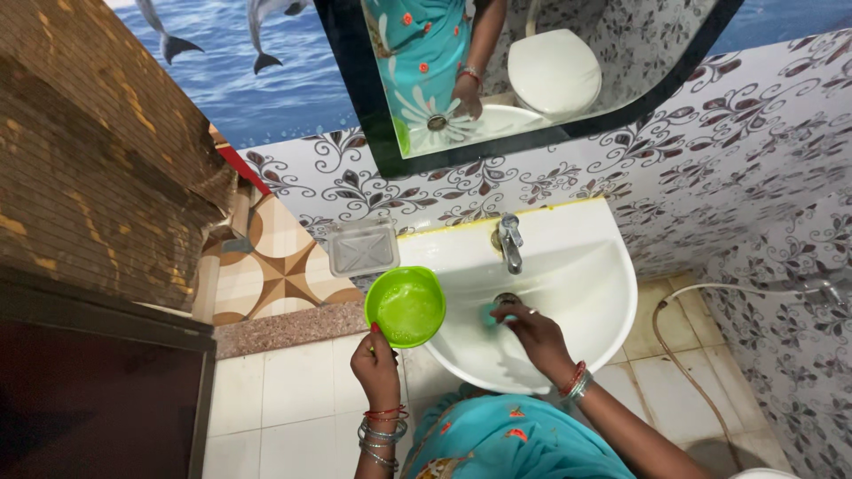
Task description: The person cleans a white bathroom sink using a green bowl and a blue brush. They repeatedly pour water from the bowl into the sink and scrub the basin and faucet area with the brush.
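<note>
My left hand (375, 365) grips the handle of a bright green plastic mug (406, 306), held over the left rim of a white wash basin (586, 328). My right hand (531, 328) is down inside the bowl, fingers pressed on a small teal scrub pad (489, 313) beside the drain (506, 300). A chrome tap (510, 242) stands at the back of the basin, shut off with no water running. Bangles circle both wrists.
A clear soap dish (362, 247) hangs on the floral-patterned wall left of the basin. A black-framed mirror (532, 71) is above. A hose (674, 355) runs across the tiled floor at right. A brown door (98, 160) stands at left.
</note>
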